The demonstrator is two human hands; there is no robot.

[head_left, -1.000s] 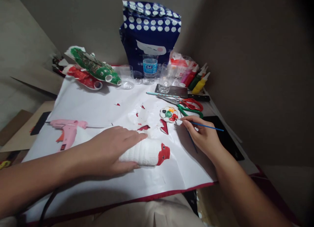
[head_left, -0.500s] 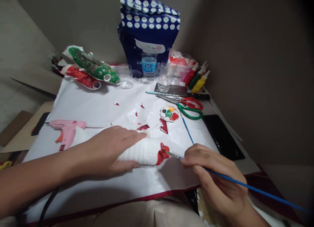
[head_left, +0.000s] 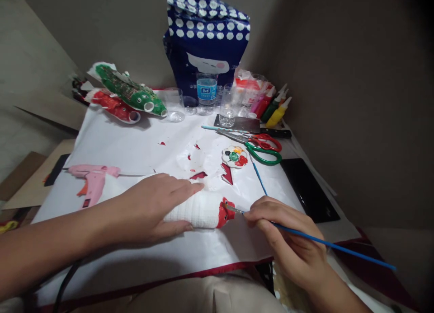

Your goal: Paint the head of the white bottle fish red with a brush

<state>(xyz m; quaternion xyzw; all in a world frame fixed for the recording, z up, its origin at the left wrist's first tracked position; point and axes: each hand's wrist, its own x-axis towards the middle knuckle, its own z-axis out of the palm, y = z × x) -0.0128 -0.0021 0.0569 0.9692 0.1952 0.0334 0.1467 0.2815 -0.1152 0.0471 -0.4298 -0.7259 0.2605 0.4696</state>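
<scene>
A white gauze-wrapped fish figure (head_left: 198,210) with a red-painted head lies on the white-covered table, its head pointing right. Over its left part rests my left hand (head_left: 166,207), thumb along the near side and fingers along the far side, gripping it. My right hand (head_left: 288,234) pinches a blue paintbrush (head_left: 305,236) close to its ferrule. The brush tip touches the red head near an eye. Beyond the fish is a flower-shaped paint palette (head_left: 234,156) with green, red, orange and black paint. A second blue brush (head_left: 259,177) lies beside the palette.
At left lies a pink glue gun (head_left: 90,177). Behind stand a green fish (head_left: 135,94), a red fish (head_left: 110,106), plastic cups (head_left: 228,107) and a blue bag (head_left: 206,42). Scissors (head_left: 262,149), a cleaver (head_left: 244,122), paint bottles (head_left: 278,112) and a black phone-like slab (head_left: 308,189) occupy the right.
My right hand has shifted slightly left with the paintbrush, whose tip has moved left and up across the red head. My left hand keeps its hold on the fish.
</scene>
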